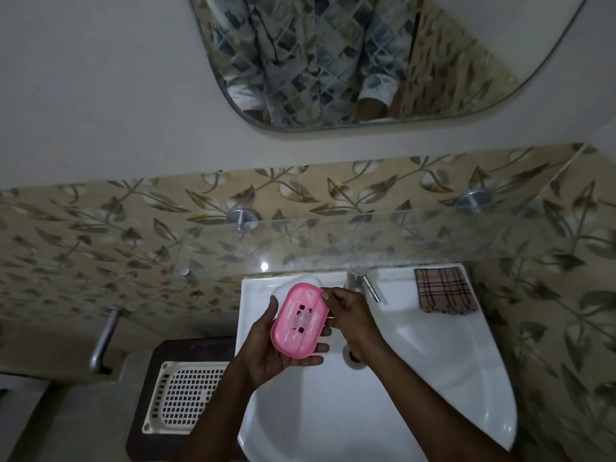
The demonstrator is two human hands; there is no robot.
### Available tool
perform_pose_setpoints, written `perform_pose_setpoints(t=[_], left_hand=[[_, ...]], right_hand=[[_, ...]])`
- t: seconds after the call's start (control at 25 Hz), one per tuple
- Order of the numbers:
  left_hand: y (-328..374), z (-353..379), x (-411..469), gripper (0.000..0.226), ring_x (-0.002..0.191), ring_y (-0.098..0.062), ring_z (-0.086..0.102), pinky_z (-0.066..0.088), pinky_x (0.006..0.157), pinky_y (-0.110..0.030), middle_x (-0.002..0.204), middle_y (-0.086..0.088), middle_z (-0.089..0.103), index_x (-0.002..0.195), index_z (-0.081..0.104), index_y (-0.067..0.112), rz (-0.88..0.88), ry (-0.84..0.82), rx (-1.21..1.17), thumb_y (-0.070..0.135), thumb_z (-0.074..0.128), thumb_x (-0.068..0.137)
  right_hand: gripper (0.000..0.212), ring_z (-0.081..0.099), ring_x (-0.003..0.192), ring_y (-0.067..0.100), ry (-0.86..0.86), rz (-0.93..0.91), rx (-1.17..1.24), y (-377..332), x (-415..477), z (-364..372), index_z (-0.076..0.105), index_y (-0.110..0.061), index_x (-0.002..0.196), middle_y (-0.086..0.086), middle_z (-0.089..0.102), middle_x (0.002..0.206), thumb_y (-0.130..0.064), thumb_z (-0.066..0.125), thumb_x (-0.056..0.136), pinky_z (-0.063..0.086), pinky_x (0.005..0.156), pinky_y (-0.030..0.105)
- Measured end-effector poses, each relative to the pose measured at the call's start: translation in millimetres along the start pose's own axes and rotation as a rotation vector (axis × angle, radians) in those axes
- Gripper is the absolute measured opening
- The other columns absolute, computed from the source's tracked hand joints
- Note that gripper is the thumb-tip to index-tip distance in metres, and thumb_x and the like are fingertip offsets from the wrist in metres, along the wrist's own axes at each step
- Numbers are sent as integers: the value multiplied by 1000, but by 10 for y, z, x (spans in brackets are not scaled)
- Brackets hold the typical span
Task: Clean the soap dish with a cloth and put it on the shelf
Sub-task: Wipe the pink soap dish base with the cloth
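Evidently caught before wiping: pink oval plastic soap dish [300,323] cradled over white ceramic basin [416,361] in curled left hand [273,355], far rim seemingly pinched by right hand [350,315]; checked brown cloth [445,290] left on basin ledge, to be fetched next.

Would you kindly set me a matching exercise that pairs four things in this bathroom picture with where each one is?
Things:
1. soap dish
2. cloth
3. basket
4. mirror

Places:
A. on the wall above the glass shelf
B. on the rim of the sink, right of the tap
C. held by the left hand and right hand
D. on the dark surface left of the sink

Pairs: 1-C, 2-B, 3-D, 4-A
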State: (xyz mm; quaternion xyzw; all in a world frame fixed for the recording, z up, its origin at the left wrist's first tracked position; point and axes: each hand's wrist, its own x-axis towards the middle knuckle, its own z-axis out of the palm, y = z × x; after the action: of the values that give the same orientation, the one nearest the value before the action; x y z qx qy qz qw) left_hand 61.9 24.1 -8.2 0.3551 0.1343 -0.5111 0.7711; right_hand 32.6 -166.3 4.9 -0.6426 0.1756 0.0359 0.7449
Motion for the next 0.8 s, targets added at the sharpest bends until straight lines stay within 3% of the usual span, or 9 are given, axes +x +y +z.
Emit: perform_pose_setpoints(t=[0.08,0.16,0.32,0.36,0.4,0.48,0.56,0.72,0.8], left_hand=[[-63,-20,55,80,104,-46,63,55,88,-55,139,-32,51,142,47,-1,32,-12,-71,62,34,94],[-81,-69,109,81,103,-44,64,53,89,-56,136,-31,54,142,47,-2,72,26,-82,62,38,93],[-66,-95,189,87,108,-40,65,45,99,-60,133,-30,57,134,56,-2,135,117,-82,69,39,87],[-55,-93,185,83,106,-39,66,47,98,-57,132,-29,58,134,57,-1,131,129,-87,67,39,89],[-44,-92,170,79,104,-39,67,49,96,-55,131,-29,59,133,57,-1,123,142,-86,64,40,91],[-44,-93,135,70,103,-40,67,49,97,-54,129,-30,59,131,59,-1,110,154,-83,56,44,94],[-66,-89,96,64,104,-42,64,47,99,-55,128,-31,58,128,62,-2,117,158,-112,49,51,91],[-140,-124,18,67,101,-43,63,51,90,-53,132,-29,56,132,59,-2,116,152,-139,46,52,86],[-180,-80,-18,69,102,-44,62,50,91,-54,132,-29,56,135,56,-3,112,168,-129,45,54,85]], right_hand=[[13,69,77,5,80,-134,-275,20,-40,-68,76,-16,95,0,77,85,-24,66,93,55,77,17],[17,66,72,5,205,-356,-529,101,-136,-267,76,-14,89,0,75,79,-28,66,92,49,69,10],[18,64,66,18,555,-702,-995,435,-268,-1128,69,-14,77,1,66,72,-20,61,91,54,61,34],[12,69,79,27,594,-687,-1093,538,-230,-1367,73,-10,89,9,71,85,-18,65,88,58,71,37],[28,68,99,38,588,-593,-1205,600,-145,-1592,72,-3,107,20,71,105,-17,73,82,57,87,44],[84,40,133,51,405,-299,-1438,641,100,-2036,49,2,138,33,44,142,-23,88,67,32,111,57],[106,29,139,52,244,-168,-1572,634,259,-2282,39,2,144,33,34,149,-23,94,56,26,113,60],[58,62,100,57,255,-356,-1658,644,278,-2234,64,9,119,37,65,111,12,81,64,55,78,62],[44,63,103,46,251,-309,-1376,588,152,-2215,65,-4,124,26,66,114,6,68,81,56,81,50]])
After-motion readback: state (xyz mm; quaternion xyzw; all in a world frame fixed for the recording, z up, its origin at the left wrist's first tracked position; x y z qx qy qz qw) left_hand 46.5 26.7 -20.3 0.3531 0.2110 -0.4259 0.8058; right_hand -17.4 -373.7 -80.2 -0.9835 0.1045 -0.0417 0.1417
